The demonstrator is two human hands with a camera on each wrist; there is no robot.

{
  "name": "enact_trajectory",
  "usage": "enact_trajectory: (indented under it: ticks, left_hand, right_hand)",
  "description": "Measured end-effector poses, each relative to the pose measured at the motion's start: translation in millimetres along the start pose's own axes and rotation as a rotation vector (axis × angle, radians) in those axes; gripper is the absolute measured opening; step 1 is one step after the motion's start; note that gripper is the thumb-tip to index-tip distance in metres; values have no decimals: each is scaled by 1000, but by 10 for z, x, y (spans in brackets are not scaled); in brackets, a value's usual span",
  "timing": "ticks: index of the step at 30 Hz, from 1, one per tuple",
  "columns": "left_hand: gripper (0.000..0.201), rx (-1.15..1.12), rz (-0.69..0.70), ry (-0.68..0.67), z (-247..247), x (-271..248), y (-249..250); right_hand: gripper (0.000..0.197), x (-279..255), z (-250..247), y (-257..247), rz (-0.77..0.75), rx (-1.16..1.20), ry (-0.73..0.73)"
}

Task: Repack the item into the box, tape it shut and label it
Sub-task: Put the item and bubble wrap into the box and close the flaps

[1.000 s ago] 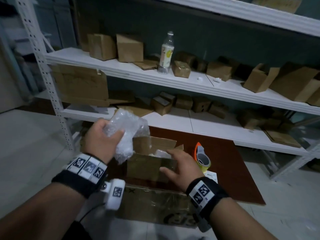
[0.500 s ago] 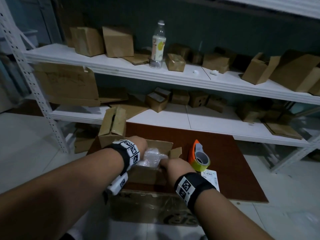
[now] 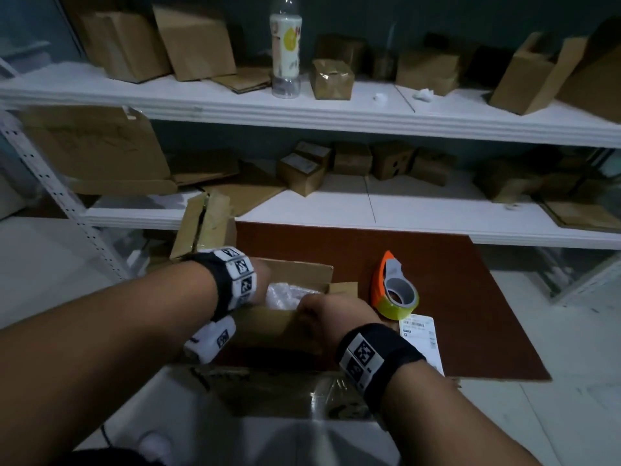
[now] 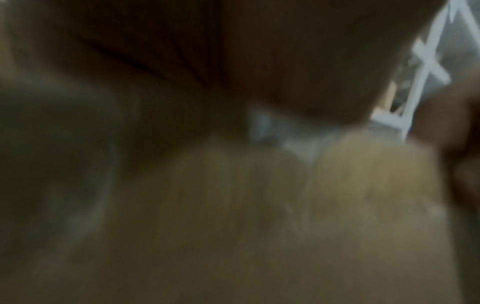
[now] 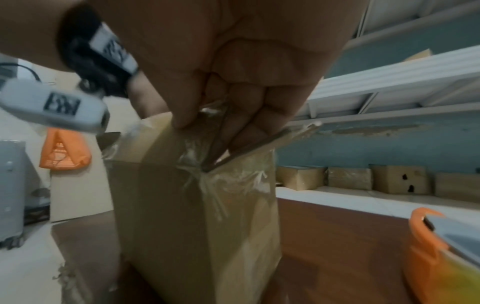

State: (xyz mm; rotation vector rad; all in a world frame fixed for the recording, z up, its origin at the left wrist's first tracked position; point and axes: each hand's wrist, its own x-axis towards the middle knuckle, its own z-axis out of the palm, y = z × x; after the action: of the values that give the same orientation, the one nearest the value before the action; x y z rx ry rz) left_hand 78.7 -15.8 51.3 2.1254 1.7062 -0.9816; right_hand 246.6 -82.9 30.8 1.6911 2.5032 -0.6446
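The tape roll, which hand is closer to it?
Right. The right hand grips the box flap on the side beside the tape roll. The left hand is in the box's far side, pushing at the bubble wrap.

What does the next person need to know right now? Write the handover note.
Left hand: reaching into the open box, on the bubble-wrapped item; its grip is hidden.
Right hand: pinching the box's near flap at the corner.
The box stands on the brown board. The tape dispenser and the label lie to the right of the box, untouched.
Done: item is in the box.
Left: fold the flaps, tape the box shut, stick on the label.
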Motion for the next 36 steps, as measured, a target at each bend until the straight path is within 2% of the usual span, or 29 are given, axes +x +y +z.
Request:
enact_trajectory:
  ticks: [4, 6, 7, 8, 9, 11, 12, 18, 21, 23, 26, 28, 32, 34, 36]
  left_hand:
    - [36, -19, -44, 169, -138, -198, -226]
    - [21, -86, -15, 319, -165, -311, -247]
    - [12, -183, 50, 369, -144, -315, -209]
    - [10, -317, 112, 355, -121, -270, -162]
    - [15, -427, 154, 276, -108, -242, -105]
    - [34, -489, 154, 82, -52, -94, -7]
    - [42, -476, 116, 30, -39, -25, 20]
    - [51, -276, -33, -81, 104, 332, 70]
    - [42, -185, -6, -127, 131, 370, 167]
    - [38, -238, 4, -112, 140, 372, 140]
    - [37, -287, 33, -36, 157, 355, 44]
    - [38, -359, -8, 49, 93, 244, 3]
    - [33, -391, 12, 376, 42, -122, -203]
    - [32, -406, 18, 510, 126, -347, -282]
    - [36, -433, 25, 595, 244, -554, -284]
  right_hand:
    - [18, 91, 111, 64, 21, 85, 2]
    - [18, 130, 148, 86, 22, 116, 6]
    - [18, 149, 159, 104, 22, 129, 10]
    - [18, 160, 156, 114, 15, 137, 18]
    - [17, 172, 151, 121, 16, 139, 21]
    - [17, 171, 134, 130, -1, 152, 15]
    - [17, 157, 126, 142, -20, 165, 23]
    - [13, 101, 167, 195, -124, 169, 113]
    - [14, 132, 170, 218, -114, 160, 111]
    - [15, 172, 152, 223, -98, 153, 83]
    - [16, 196, 146, 208, -85, 87, 69]
    - [19, 169, 151, 193, -88, 58, 134]
    - [27, 102, 134, 148, -65, 35, 191]
    - [36, 34, 114, 153, -2, 130, 274]
    - [39, -72, 102, 201, 56, 312, 424]
